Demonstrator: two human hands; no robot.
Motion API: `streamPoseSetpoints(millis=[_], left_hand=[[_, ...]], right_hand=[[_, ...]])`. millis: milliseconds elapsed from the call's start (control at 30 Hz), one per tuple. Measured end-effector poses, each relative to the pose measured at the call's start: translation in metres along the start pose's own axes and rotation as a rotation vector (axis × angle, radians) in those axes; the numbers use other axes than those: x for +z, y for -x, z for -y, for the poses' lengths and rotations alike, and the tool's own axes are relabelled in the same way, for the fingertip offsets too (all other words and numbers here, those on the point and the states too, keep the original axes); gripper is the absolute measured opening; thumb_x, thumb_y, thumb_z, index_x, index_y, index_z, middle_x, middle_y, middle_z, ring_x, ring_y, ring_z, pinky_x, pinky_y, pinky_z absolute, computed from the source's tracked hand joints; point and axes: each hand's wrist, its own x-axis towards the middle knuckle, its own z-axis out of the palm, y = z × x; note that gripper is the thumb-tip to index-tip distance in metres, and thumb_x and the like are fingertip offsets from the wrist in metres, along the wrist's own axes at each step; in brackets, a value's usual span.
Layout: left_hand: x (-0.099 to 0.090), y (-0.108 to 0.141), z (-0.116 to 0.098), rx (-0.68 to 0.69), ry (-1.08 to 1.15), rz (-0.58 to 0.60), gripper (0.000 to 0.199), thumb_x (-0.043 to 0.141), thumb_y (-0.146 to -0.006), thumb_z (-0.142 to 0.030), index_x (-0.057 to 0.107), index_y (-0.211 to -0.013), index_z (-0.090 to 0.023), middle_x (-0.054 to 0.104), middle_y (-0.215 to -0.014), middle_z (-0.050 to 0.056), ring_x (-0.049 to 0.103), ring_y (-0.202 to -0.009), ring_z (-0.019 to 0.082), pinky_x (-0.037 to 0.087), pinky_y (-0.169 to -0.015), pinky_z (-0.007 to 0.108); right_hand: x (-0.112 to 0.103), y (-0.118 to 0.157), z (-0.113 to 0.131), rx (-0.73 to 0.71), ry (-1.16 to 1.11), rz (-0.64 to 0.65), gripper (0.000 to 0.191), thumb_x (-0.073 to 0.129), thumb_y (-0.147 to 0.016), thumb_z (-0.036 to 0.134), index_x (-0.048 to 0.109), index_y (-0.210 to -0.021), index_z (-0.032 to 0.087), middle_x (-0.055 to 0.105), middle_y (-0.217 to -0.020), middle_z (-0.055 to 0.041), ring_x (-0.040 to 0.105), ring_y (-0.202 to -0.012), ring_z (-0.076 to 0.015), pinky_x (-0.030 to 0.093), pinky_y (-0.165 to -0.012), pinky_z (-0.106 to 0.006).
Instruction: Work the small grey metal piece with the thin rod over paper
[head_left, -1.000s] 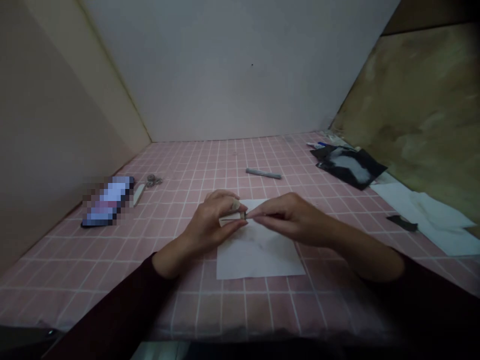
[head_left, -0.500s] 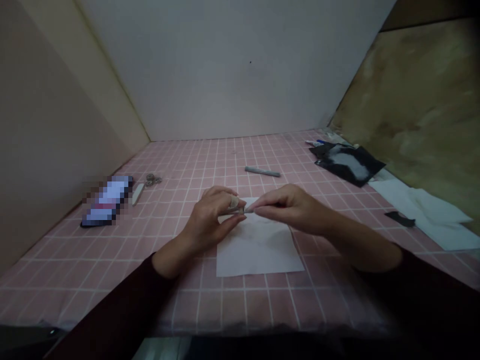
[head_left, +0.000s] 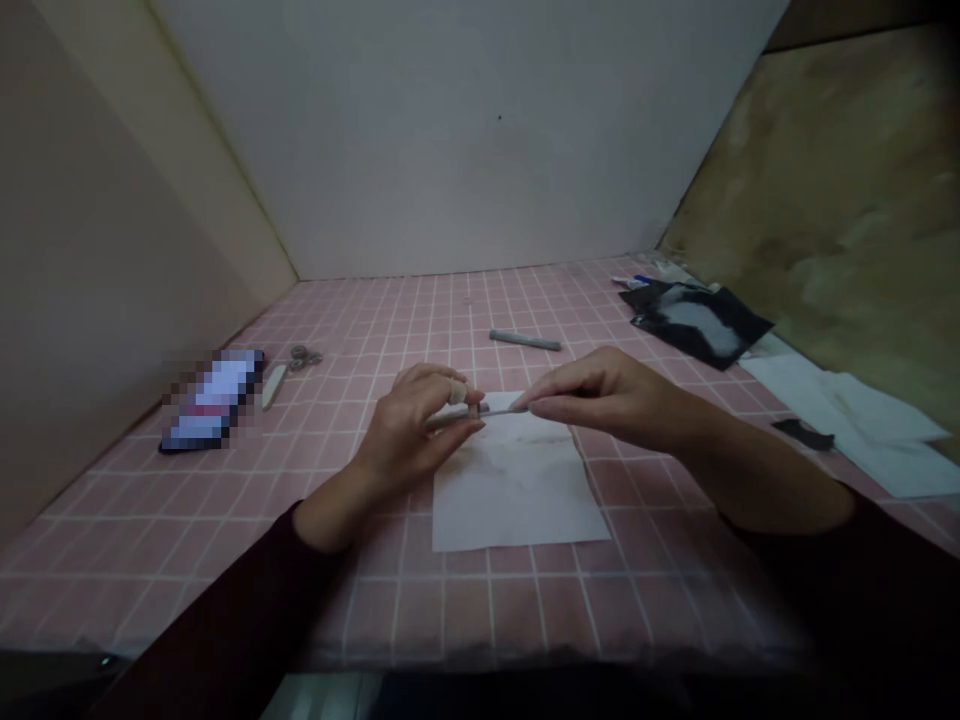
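Over a white sheet of paper [head_left: 517, 500], my left hand [head_left: 412, 420] pinches a slim grey stick [head_left: 444, 418] and a small brownish piece at its right end. A light wrap is round one finger of this hand. My right hand [head_left: 600, 400] is closed on the right end of a thin grey strip [head_left: 499, 411], which runs across to the small piece between my left fingertips. Both hands are just above the far part of the paper. The exact shape of the small piece is too blurred to tell.
A grey bar [head_left: 525, 340] lies beyond the hands. At the left are a phone [head_left: 214, 400], a white strip [head_left: 274, 387] and small scissors [head_left: 304, 357]. To the right lie a black pouch [head_left: 697, 322], white sheets [head_left: 847, 410] and a dark curved piece [head_left: 802, 434].
My right hand has moved right, away from my left fingertips, and more of the thin strip shows between them. My left hand has shifted slightly left.
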Motion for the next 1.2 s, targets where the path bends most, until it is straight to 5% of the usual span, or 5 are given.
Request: streamPoseSetpoints(millis=[333, 800, 1200], left_hand=[[0.0000, -0.0001, -0.0004, -0.136, 0.094, 0.050, 0.013, 0.072, -0.087, -0.028, 0.067, -0.098, -0.021, 0.075, -0.098, 0.007, 0.070, -0.094, 0.022, 0.054, -0.084, 0.036], [0.0034, 0.0053, 0.0011, -0.510, 0.558, 0.152, 0.016, 0.074, -0.085, -0.029, 0.070, -0.096, -0.018, 0.074, -0.095, 0.006, 0.072, -0.087, 0.020, 0.059, -0.076, 0.032], [0.0034, 0.0037, 0.0009, -0.522, 0.602, 0.162, 0.014, 0.075, -0.085, -0.028, 0.071, -0.096, -0.021, 0.074, -0.096, 0.006, 0.071, -0.087, 0.020, 0.060, -0.073, 0.032]], right_hand=[[-0.0011, 0.0042, 0.0051, -0.041, 0.118, 0.006, 0.027, 0.058, -0.093, 0.031, 0.079, -0.096, 0.015, 0.052, -0.058, 0.0039, 0.041, -0.053, -0.0079, 0.031, -0.052, -0.024], [0.0045, 0.0056, 0.0039, -0.197, 0.283, -0.025, 0.026, 0.052, -0.095, 0.018, 0.078, -0.100, 0.014, 0.072, -0.077, -0.0036, 0.061, -0.066, -0.0112, 0.041, -0.064, -0.025], [0.0010, 0.0080, 0.0024, -0.202, 0.263, 0.011, 0.023, 0.054, -0.094, 0.019, 0.076, -0.098, 0.014, 0.065, -0.068, 0.0010, 0.053, -0.059, -0.0083, 0.036, -0.061, -0.023]])
